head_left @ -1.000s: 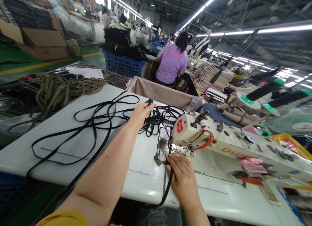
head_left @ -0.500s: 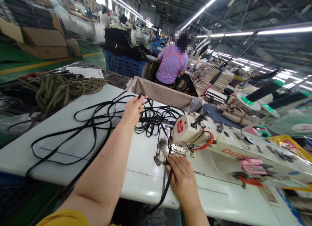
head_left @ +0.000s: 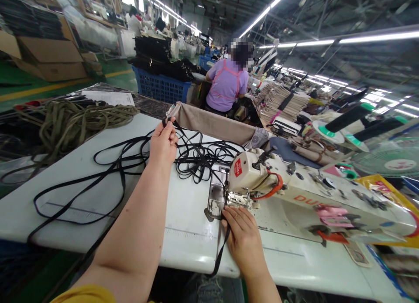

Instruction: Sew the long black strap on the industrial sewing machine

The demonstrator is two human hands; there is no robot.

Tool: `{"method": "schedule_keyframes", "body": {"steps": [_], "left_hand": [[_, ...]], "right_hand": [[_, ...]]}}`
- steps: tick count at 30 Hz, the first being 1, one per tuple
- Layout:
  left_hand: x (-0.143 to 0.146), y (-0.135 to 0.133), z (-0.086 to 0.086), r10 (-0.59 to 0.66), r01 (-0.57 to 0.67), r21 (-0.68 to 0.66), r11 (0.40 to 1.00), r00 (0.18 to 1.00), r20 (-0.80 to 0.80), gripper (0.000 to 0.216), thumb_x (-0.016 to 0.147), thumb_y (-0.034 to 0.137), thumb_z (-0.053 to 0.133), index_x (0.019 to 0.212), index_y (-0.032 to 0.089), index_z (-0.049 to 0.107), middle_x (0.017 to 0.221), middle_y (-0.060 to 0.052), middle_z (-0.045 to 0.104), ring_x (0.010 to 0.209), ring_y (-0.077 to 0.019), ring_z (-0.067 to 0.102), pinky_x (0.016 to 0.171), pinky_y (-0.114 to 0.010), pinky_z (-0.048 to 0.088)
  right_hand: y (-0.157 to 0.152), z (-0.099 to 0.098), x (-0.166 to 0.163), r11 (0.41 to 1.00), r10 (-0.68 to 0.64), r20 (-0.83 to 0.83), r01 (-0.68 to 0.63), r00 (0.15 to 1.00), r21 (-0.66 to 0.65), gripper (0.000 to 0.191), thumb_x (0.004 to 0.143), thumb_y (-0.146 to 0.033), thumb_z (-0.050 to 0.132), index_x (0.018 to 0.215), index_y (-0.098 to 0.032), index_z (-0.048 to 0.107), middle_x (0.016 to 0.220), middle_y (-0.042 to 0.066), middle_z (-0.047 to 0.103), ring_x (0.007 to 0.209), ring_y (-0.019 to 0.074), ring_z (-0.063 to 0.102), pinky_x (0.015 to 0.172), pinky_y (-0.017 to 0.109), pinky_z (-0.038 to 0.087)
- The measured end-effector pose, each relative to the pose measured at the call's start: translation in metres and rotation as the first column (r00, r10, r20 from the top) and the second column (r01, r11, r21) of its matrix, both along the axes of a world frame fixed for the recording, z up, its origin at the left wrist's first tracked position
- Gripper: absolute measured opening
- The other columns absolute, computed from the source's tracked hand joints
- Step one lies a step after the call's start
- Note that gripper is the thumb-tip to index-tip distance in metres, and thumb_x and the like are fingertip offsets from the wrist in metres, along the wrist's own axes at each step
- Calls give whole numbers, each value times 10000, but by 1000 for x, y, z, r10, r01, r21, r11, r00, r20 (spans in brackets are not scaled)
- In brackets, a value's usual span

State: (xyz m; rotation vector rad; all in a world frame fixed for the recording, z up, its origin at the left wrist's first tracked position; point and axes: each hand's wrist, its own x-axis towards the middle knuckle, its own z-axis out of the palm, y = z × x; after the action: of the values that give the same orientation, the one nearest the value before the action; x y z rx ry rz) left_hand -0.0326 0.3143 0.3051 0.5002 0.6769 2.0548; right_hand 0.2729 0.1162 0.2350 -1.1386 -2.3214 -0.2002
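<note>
Raised over the back of the white sewing table [head_left: 183,211], my left hand [head_left: 164,141] is closed on a narrow black strap [head_left: 170,121]. Long loops of that strap lie tangled across the table, on both sides of my left forearm. My right hand [head_left: 242,229] lies just in front of the needle area of the sewing machine [head_left: 250,174], its fingers pressed together on the strap running into it. From under those fingers the strap end [head_left: 221,255] hangs over the table's front edge. Under the machine head sits a metal plate [head_left: 216,193].
A bundle of olive straps [head_left: 65,124] lies at the table's left. Behind the table hangs a beige cloth trough [head_left: 209,122], and beyond it sits a person in purple [head_left: 225,85]. Thread cones [head_left: 348,118] and a fan [head_left: 393,159] stand at the right.
My left hand has moved left and slightly up with the black strap. My right hand stays by the needle area. The whole view has shifted a little.
</note>
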Motion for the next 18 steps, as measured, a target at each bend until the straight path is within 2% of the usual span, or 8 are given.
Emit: {"method": "schedule_keyframes", "body": {"steps": [4, 9, 18], "left_hand": [[-8, -1, 2, 56, -57, 26, 998, 998, 26, 157, 823, 197, 856, 845, 205, 700, 846, 3, 658, 532, -32, 403, 414, -144, 282], [-16, -1, 3, 115, -115, 26, 993, 993, 2, 152, 860, 228, 845, 936, 239, 714, 708, 40, 533, 519, -48, 387, 419, -148, 298], [-23, -1, 1, 215, -215, 66, 974, 977, 0, 228, 875, 244, 830, 1054, 304, 703, 715, 55, 491, 550, -58, 439, 478, -163, 326]], "right_hand": [[-1, -1, 0, 1000, -2, 0, 2, 1000, -3, 304, 1061, -194, 614, 1350, -212, 705, 1287, 101, 771, 1214, 260, 723, 1131, 522, 559], [0, -2, 0, 1000, -4, -4, 4, 1000, -10, 319, 1063, -197, 611, 1366, -230, 706, 1274, 99, 776, 1204, 250, 729, 1135, 513, 564], [0, 1, 0, 1000, -6, 8, 6, 1000, -13, 296, 1069, -181, 596, 1341, -216, 708, 1282, 101, 772, 1209, 258, 726, 1126, 529, 568]]}}
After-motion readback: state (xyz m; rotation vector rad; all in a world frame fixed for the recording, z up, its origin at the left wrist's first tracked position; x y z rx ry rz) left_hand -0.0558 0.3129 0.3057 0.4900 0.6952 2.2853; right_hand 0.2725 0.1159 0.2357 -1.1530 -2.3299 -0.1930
